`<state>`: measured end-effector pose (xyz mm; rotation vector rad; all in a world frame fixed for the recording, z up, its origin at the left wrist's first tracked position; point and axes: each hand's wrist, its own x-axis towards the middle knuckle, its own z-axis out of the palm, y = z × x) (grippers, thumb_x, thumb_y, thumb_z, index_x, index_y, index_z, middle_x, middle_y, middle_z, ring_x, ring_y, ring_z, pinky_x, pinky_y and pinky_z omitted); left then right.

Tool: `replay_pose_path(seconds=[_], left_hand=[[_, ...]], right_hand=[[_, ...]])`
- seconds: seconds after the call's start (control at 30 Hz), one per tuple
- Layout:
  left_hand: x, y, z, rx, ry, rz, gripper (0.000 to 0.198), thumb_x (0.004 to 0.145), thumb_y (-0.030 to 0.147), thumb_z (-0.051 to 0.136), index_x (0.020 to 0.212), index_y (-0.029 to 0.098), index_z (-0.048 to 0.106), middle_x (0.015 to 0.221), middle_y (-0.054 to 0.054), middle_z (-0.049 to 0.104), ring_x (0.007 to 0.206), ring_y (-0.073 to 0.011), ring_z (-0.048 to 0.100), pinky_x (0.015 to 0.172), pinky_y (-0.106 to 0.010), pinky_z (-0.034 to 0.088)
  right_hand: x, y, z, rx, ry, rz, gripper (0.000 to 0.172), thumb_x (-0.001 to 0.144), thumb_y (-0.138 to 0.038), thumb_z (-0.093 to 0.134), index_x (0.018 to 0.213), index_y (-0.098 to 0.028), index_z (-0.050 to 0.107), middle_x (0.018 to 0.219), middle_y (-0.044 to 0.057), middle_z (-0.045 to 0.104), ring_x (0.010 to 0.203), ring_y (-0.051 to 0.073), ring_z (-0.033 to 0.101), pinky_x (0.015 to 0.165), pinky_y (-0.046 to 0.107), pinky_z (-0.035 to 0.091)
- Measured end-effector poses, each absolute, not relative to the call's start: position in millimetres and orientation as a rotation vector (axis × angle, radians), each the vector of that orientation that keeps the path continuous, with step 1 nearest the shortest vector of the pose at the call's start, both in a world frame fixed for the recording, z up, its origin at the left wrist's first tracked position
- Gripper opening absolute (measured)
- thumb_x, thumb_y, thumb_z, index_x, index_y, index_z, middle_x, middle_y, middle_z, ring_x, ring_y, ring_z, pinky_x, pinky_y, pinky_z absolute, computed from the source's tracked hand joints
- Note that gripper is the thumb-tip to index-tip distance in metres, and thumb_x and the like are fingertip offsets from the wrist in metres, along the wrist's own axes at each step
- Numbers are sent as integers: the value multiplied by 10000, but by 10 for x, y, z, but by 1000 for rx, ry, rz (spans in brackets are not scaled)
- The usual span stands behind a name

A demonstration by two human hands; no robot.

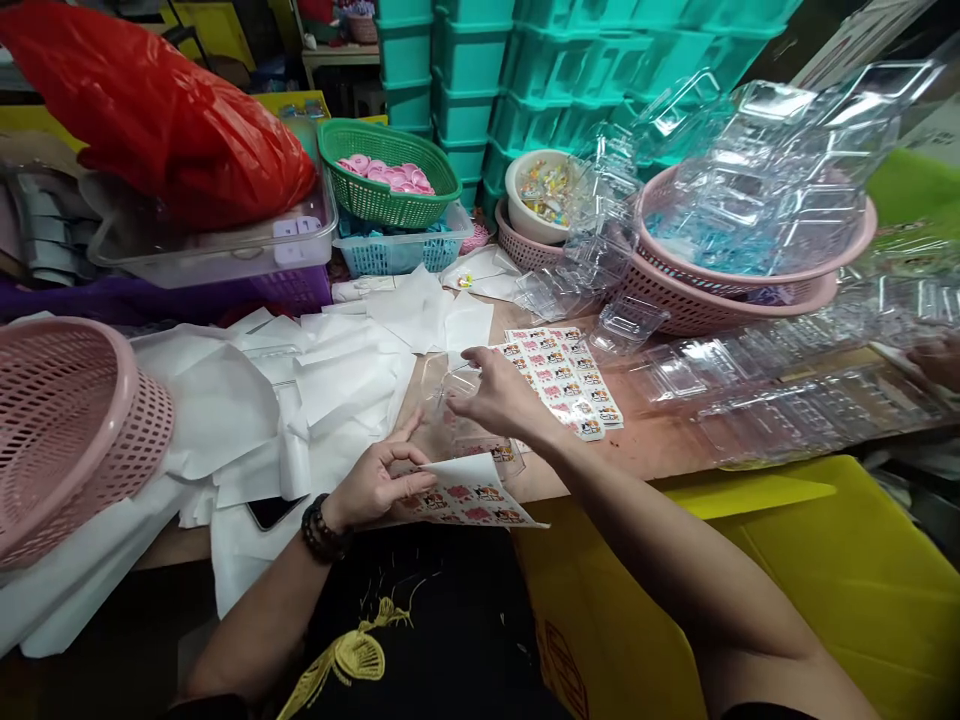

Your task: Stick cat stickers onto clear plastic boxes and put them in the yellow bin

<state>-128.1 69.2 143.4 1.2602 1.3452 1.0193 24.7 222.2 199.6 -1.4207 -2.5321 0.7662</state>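
Note:
My left hand [381,482], with a dark bead bracelet at the wrist, grips a sheet of cartoon stickers [469,497] between thumb and fingers. The sheet's upper edge curls over, showing its white back. Just beyond it, my right hand [501,392] has thumb and forefinger spread around a clear plastic clamshell [448,388] and seems to hold it by its edges; glare blurs the contact. Part of the clamshell is hidden behind the curled sheet. To the right of my right hand lies a stack of similar sticker sheets [574,385], flat on the table.
White paper sheets [352,375] cover the left side, partly over a phone [274,512]. A pink basket [124,420] stands at far left. Clear clamshells [795,400] line the right, near another person's hand [937,355]. Behind are a green basket [405,208], a white bowl [517,185] and teal bins [469,95].

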Motion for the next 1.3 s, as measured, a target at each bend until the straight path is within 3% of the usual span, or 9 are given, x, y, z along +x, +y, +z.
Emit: replay_pose_path(seconds=[0.13, 0.23, 0.5, 0.77, 0.87, 0.93, 1.07, 1.17, 1.3], left_hand=[[-1410, 582, 1652, 1304, 1457, 889, 250, 837, 424, 682, 836, 181, 738, 1242, -150, 672, 1164, -292, 628, 923, -367, 539], [-1457, 516, 1773, 1374, 1496, 783, 232, 858, 389, 655, 859, 184, 763, 917, -80, 713, 840, -201, 670, 696, -266, 544], [-1443, 522, 1771, 1099, 1519, 788, 423, 724, 393, 799, 1084, 185, 719, 723, 1, 725, 595, -126, 622, 589, -225, 496], [-1353, 556, 1752, 970, 1350, 1071, 542, 631, 332, 886, 1060, 171, 596, 713, -1, 739, 642, -138, 680, 607, -217, 536], [-1330, 539, 1693, 891, 1274, 1083, 648, 581, 305, 914, 1140, 168, 616, 848, -35, 760, 760, -177, 722, 687, -263, 587], [-1301, 530, 1637, 866, 1283, 1050, 478, 640, 360, 878, 1017, 138, 686, 805, -46, 756, 709, -172, 713, 658, -262, 581], [-1212, 528, 1572, 976, 1334, 1027, 336, 747, 450, 791, 782, 121, 735, 725, -41, 735, 649, -150, 668, 589, -230, 520], [-1144, 532, 1595, 1036, 1294, 1041, 400, 832, 495, 701, 688, 123, 722, 628, -5, 680, 578, -110, 599, 544, -208, 463], [-1088, 543, 1631, 824, 1133, 1019, 413, 762, 519, 767, 882, 124, 758, 777, -33, 741, 692, -154, 660, 666, -257, 526]], right_hand=[[134, 2060, 1984, -1268, -2803, -157, 346, 860, -130, 553, 1205, -113, 563, 1146, 188, 610, 1061, 317, 537, 844, 409, 416], [54, 1997, 1887, -1196, -2908, -360, 299, 914, -43, 419, 1156, -83, 589, 1089, 201, 623, 1001, 299, 545, 791, 395, 409], [148, 1943, 2137, -1053, -2926, 189, 294, 899, -369, 661, 1073, -134, 679, 1101, 168, 656, 1016, 303, 584, 834, 396, 459], [491, 1583, 2374, -945, -2769, 1342, 66, 830, -157, 679, 885, -166, 715, 813, 32, 728, 733, 169, 657, 643, 262, 453], [581, 1571, 2350, -1053, -2642, 1376, 63, 850, -215, 669, 850, -168, 711, 754, 17, 714, 676, 153, 642, 601, 252, 445], [641, 1563, 2324, -1013, -2667, 1314, 117, 863, -259, 673, 936, -178, 715, 809, 30, 737, 713, 170, 664, 631, 271, 470], [729, 1477, 2238, -837, -2695, 853, 150, 878, -326, 693, 983, -220, 714, 918, 36, 770, 887, 222, 692, 912, 418, 457], [750, 1384, 2157, -767, -2577, 627, 125, 932, -286, 631, 859, -231, 717, 770, -9, 757, 768, 173, 680, 1020, 456, 386], [803, 1303, 2008, -777, -2455, 320, 137, 957, -239, 582, 911, -235, 710, 871, 5, 777, 781, 157, 679, 1083, 477, 341]])
